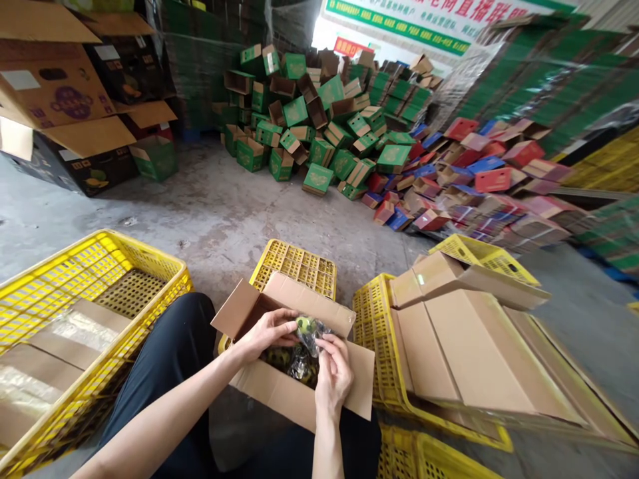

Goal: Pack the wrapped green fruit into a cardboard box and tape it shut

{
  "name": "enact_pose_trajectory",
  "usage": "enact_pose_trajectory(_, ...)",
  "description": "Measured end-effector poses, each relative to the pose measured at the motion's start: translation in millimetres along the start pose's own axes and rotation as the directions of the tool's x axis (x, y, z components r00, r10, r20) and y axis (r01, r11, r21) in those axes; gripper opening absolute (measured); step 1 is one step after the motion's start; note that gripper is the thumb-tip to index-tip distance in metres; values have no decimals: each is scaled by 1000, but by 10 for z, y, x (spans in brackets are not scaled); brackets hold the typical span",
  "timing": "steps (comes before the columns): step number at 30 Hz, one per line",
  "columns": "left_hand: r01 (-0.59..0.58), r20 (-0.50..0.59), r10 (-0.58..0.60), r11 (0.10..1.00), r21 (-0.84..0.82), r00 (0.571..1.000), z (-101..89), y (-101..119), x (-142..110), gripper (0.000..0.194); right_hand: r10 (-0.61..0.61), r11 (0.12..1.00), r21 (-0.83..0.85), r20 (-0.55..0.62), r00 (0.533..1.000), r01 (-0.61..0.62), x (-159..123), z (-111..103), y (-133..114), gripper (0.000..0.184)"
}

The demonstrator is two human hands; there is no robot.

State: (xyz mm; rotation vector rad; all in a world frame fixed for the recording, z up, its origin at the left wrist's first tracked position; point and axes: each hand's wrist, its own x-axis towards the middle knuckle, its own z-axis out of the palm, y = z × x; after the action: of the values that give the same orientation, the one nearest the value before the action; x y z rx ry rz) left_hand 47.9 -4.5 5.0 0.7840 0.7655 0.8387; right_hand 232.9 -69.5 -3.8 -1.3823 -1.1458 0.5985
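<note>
An open cardboard box (279,394) sits between my knees with its flaps folded outward. Above its opening, my left hand (267,334) has its fingers closed on the left side of a green, dark-spotted item in clear plastic (305,325); I cannot tell its exact kind. My right hand (335,367) pinches the plastic at the item's right end. Inside the box, beneath my hands, lie similar dark green pieces and a shiny plastic wrapper (301,366). My forearms and hands hide part of the contents.
A yellow crate (182,269) with taped cartons stands left. Another yellow crate (372,319) holds flattened cardboard (494,352) on the right. An upturned yellow crate (299,263) is behind the box. Heaps of green boxes (318,178) and red-blue boxes (492,179) cover the floor beyond.
</note>
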Motion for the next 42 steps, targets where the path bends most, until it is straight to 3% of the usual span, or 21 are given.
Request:
enact_pose_trajectory(5,-99,-25,98,995,-27,995,-34,-51,41,62,29,999,41,-96,995,-25,12,22,19,29)
enact_pose_trajectory(7,-145,-36,146,989,14,989,-39,-63,49,60,78,993,94,-114,990,-67,32,53,22,46)
enact_pose_trajectory(10,-183,-4,184,980,77,983,-37,-67,29,56,188,974,131,2,982,-186,60,93,28,68)
enact_pose_trajectory(13,-227,69,221,969,99,973,-21,-48,-20,50,273,953,93,151,950,-288,71,106,35,56)
enact_pose_trajectory(16,-254,101,246,965,69,964,10,-7,-60,52,271,957,60,158,949,-283,72,91,26,51)
enact_pose_trajectory(19,-236,80,231,970,65,970,36,34,-62,60,190,981,6,176,966,-194,74,71,9,48)
enact_pose_trajectory(22,-266,74,257,949,170,964,37,48,-34,53,132,991,-24,226,965,-130,73,68,18,47)
enact_pose_trajectory(30,-266,-10,281,920,286,960,-24,-42,23,52,200,965,130,190,961,-227,80,141,33,64)
enact_pose_trajectory(35,-267,-59,295,919,291,954,-31,-56,22,54,241,960,55,330,913,-273,109,156,-128,53)
enact_pose_trajectory(38,-231,-60,253,942,244,966,-20,-52,16,57,248,963,28,288,925,-268,101,120,-121,47)
enact_pose_trajectory(42,-115,-82,128,982,153,988,-3,-50,16,69,263,957,85,144,954,-277,72,70,12,55)
